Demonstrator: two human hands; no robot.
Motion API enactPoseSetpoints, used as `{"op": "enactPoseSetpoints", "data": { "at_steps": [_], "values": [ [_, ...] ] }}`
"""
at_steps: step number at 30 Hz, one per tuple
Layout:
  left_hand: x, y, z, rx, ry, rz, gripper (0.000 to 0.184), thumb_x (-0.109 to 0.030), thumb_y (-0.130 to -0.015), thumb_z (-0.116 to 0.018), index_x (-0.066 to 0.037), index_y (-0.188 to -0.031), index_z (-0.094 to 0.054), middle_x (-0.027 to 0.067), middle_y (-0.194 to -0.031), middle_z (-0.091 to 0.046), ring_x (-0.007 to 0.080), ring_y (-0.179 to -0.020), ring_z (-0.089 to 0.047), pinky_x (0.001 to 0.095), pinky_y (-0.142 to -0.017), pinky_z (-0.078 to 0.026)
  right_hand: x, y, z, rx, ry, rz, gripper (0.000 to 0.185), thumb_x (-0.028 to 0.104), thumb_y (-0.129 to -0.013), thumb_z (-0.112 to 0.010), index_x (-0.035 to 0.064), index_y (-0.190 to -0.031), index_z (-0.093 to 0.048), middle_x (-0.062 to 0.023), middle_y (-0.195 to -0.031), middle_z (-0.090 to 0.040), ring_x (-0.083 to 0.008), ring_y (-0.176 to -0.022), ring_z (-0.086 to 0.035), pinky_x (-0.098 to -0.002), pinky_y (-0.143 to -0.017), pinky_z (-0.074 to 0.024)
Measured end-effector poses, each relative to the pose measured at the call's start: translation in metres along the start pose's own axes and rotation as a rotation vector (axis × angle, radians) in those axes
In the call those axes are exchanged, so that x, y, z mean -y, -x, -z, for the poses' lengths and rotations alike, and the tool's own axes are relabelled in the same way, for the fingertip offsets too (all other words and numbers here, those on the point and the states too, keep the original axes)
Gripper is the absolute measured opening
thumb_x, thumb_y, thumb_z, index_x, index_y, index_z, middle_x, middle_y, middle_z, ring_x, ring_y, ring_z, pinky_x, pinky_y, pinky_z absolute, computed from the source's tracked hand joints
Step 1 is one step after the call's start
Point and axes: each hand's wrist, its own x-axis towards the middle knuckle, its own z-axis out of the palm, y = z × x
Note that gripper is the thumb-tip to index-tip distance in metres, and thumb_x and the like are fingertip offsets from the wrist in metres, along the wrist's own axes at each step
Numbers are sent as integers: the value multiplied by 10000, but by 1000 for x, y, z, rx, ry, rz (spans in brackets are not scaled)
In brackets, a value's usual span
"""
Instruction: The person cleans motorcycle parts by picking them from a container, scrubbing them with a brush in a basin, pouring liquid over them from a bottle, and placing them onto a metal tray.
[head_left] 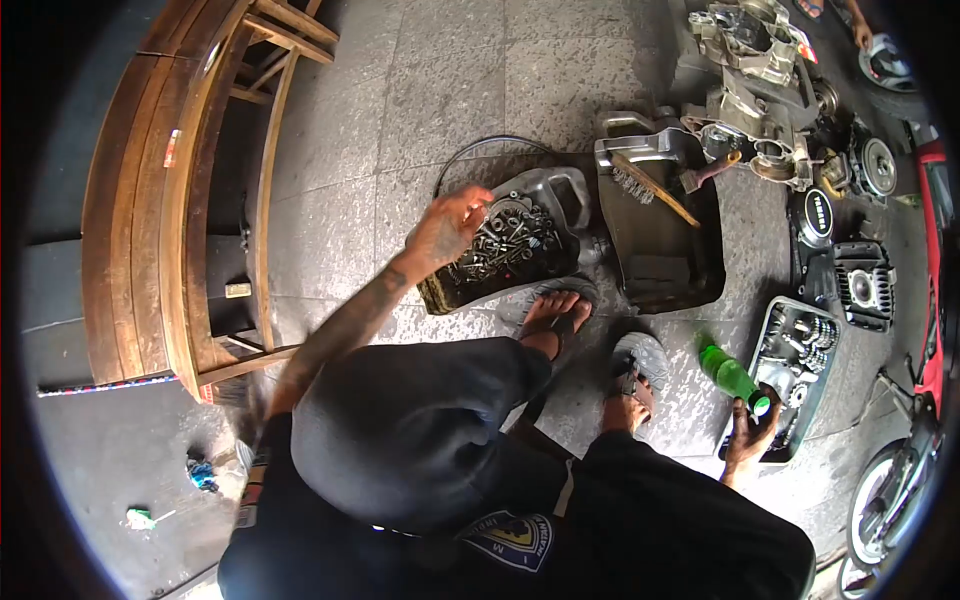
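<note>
My left hand [450, 228] is over the near-left edge of a cut-open plastic jerrycan [436, 296], its fingers curled together. What they pinch, if anything, I cannot make out. Inside that jerrycan lies a heap of bolts, nuts and washers [510, 240]. On the right, my right hand [752, 432] has its fingers around the neck end of a green bottle [728, 372]. The bottle is beside a metal tray [768, 335] of gears and shafts. Whether its base touches the floor I cannot tell.
A second cut jerrycan [660, 285] carries a wire brush [655, 190] and a paintbrush [708, 172]. Engine casings [755, 120] and a finned cylinder [864, 285] lie at the right. A wooden bench [150, 220] stands left; a motorcycle wheel [880, 500] is at lower right.
</note>
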Motion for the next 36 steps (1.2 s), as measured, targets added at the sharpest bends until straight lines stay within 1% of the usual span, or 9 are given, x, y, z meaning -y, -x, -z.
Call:
{"op": "enactPoseSetpoints", "data": {
  "at_steps": [4,5,10,13,18,21,26,32,36],
  "values": [
    [70,-13,-68,-303,-310,-267,267,-53,-810,-555,-36,-1076,-549,152,-982,-597,271,-882,-603,356,-723,-526,14,2,8,-233,100,169,494,334,-891,-537,29,-1273,-464,-66,-1042,-531,-135,-800,-490,-256,-702,-435],
    [71,-16,-79,-308,-296,-263,267,-53,-810,-555,-36,-1076,-549,152,-982,-597,271,-882,-603,356,-723,-526,15,2,10,-337,22,108,512,392,-909,-486,39,-1280,-465,-11,-865,-504,-70,-625,-385,-193,-532,-345],
    [70,-23,-110,-276,-757,23,234,-147,-794,-548,-96,-1022,-562,66,-1005,-585,240,-883,-602,335,-673,-538,33,-12,51,-567,-212,115,552,458,-945,-433,13,-1272,-435,33,-675,-405,-32,-507,-286,-193,-446,-207],
    [62,-16,-93,-387,-544,-65,142,-188,-837,-554,-97,-937,-597,82,-891,-605,252,-815,-617,368,-631,-523,58,-21,58,-670,-361,49,336,229,-854,-495,0,-1083,-584,-58,-663,-534,-140,-524,-493,-228,-462,-417],
    [40,-20,-62,-314,222,37,228,-237,-921,-524,-39,-907,-636,110,-909,-661,191,-721,-647,316,-614,-513,165,-48,-30,-125,-44,49,261,105,-881,-499,53,-1117,-597,-75,-955,-619,-124,-791,-553,-257,-704,-460],
    [-2,-34,-49,-54,954,263,337,-272,-953,-474,28,-1072,-569,152,-916,-644,237,-795,-654,325,-724,-541,136,-108,-86,-40,-107,104,329,63,-859,-580,49,-1187,-562,-83,-994,-603,-141,-855,-555,-264,-746,-453],
    [-62,-61,-65,248,1310,182,424,-266,-938,-499,-29,-1277,-404,181,-1114,-578,301,-933,-637,389,-817,-530,119,-205,-171,-259,-77,358,688,205,-746,-745,55,-1326,-407,-201,-1221,-539,-314,-1091,-555,-388,-916,-440],
    [-85,-92,-106,342,1503,325,531,-442,-942,-428,-34,-1281,-415,207,-1184,-543,358,-1036,-586,470,-911,-473,120,-228,-195,-198,-57,407,370,163,-770,-695,30,-1095,-580,-164,-869,-621,-363,-856,-583,-426,-781,-464],
    [-79,-114,-133,264,1470,389,532,-455,-943,-424,-36,-1271,-419,200,-1179,-555,347,-1000,-606,466,-889,-491,90,-199,-203,-69,99,602,225,109,-788,-651,14,-989,-613,-150,-899,-622,-372,-854,-581,-420,-772,-473]
  ]
}}
